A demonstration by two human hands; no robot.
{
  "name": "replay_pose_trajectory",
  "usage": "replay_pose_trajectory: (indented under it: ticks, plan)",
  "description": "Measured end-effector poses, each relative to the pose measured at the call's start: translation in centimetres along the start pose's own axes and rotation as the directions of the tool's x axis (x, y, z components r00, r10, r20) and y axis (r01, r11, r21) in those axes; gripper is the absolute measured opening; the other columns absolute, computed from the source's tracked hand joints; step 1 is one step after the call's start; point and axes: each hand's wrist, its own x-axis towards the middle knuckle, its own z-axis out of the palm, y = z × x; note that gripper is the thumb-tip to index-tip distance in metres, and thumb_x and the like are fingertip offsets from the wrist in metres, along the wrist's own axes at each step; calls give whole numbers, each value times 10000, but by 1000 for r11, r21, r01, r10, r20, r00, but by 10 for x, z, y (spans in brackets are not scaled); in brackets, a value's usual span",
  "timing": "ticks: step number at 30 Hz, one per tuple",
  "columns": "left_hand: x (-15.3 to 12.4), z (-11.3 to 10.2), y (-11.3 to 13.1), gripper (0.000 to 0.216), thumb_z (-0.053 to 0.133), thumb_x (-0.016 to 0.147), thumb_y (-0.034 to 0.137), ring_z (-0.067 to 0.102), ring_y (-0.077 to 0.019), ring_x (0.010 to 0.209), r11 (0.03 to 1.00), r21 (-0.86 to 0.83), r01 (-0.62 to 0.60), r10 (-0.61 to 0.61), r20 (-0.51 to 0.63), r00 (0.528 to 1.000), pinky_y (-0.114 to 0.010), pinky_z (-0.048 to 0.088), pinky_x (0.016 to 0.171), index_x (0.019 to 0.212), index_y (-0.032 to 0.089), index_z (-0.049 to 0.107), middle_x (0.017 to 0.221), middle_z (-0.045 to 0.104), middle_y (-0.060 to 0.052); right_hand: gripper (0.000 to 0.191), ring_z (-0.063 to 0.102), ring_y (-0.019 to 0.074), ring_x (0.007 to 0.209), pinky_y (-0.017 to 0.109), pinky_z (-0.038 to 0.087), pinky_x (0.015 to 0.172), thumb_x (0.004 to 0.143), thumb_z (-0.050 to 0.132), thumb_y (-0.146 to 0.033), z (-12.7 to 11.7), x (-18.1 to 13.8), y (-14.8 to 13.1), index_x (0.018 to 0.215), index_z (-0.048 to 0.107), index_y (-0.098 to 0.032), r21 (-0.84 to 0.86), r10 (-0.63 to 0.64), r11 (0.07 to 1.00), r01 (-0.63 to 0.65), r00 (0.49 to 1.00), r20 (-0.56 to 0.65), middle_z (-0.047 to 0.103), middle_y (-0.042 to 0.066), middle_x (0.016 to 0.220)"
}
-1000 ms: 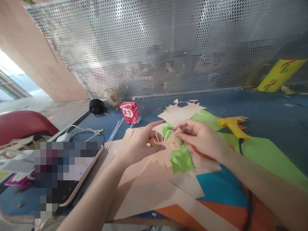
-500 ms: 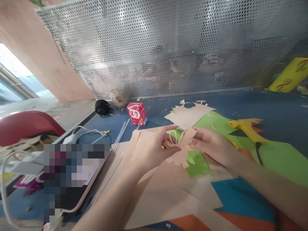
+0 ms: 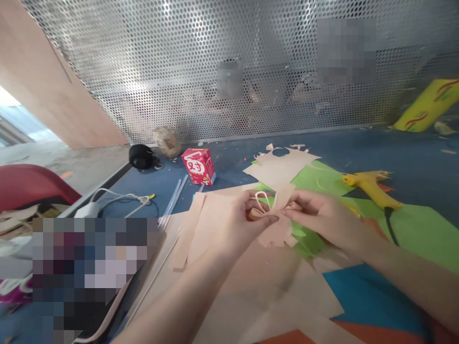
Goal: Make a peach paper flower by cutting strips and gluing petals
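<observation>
My left hand (image 3: 247, 222) is closed on a pale peach paper flower (image 3: 276, 234) with cut, fringed petals, thumb pressed at its middle. From the other side my right hand (image 3: 311, 210) pinches the same flower near its centre. A thin paper loop (image 3: 263, 200) and an upright paper petal (image 3: 283, 196) rise between the hands. Fingers hide part of the flower's middle. Beneath lie sheets of peach paper (image 3: 244, 286) and a crumpled green paper piece (image 3: 310, 241).
A yellow glue gun (image 3: 376, 191) lies on green paper (image 3: 423, 229) at the right. Clear glue sticks (image 3: 174, 200), a red drink box (image 3: 199, 166), a black round object (image 3: 141, 156) and a white cable (image 3: 122, 196) are at the left. Perforated metal (image 3: 186, 62) stands behind the table.
The view has shifted, so things at the left sit further left. My right fingers have closed in on the flower's centre, and the upright petal stands straighter.
</observation>
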Motion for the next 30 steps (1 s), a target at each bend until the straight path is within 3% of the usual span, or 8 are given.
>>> replay_pose_trajectory:
  ticks: [3, 9, 12, 19, 23, 30]
  plan:
    - [1, 1, -1, 318, 679, 680, 127, 534, -87, 569, 998, -49, 25, -25, 15, 1000, -196, 375, 487, 981, 151, 580, 747, 651, -6, 152, 520, 118, 571, 220, 440, 492, 749, 578, -322, 0, 0, -1, 673, 540, -195, 6, 1, 1000, -1, 1000, -6, 510, -17, 609]
    - [3, 1, -8, 212, 653, 691, 85, 591, -115, 684, 979, -206, -7, 12, 20, 1000, -232, 438, 621, 882, 139, 580, 754, 634, -11, 154, 552, 124, 607, 223, 473, 534, 712, 617, -322, 1, -1, -4, 803, 577, -205, 132, 38, 990, -39, 999, 8, 526, -18, 654]
    - [3, -2, -11, 201, 643, 723, 134, 576, -106, 631, 971, -238, -31, 38, 24, 999, -226, 424, 572, 913, 141, 578, 703, 601, 7, 163, 580, 140, 644, 233, 487, 555, 711, 624, -331, 1, 0, -4, 812, 580, -211, 130, 27, 991, -26, 1000, -4, 578, 1, 708]
    - [3, -5, -14, 202, 676, 719, 218, 549, -75, 571, 958, -285, -44, 61, 53, 997, -193, 402, 507, 889, 159, 586, 725, 612, 12, 121, 570, 126, 610, 237, 487, 562, 740, 593, -320, 0, 0, -6, 738, 534, -214, 167, 25, 985, -30, 999, 32, 549, -19, 674]
    - [4, -7, -20, 229, 681, 722, 301, 522, -67, 543, 975, -211, -66, 78, 49, 996, -189, 372, 481, 901, 181, 607, 701, 618, 20, 128, 565, 130, 626, 229, 479, 550, 735, 590, -320, 0, 0, -4, 724, 521, -213, 133, 7, 991, -11, 1000, 30, 539, -14, 679]
    - [4, -7, -22, 212, 655, 738, 304, 593, -120, 669, 973, -227, -43, 67, 101, 993, -239, 438, 595, 920, 205, 607, 779, 652, 3, 108, 553, 108, 573, 223, 485, 534, 757, 581, -273, 1, 1, -6, 700, 515, -210, 218, 17, 976, -30, 998, 58, 503, -37, 644]
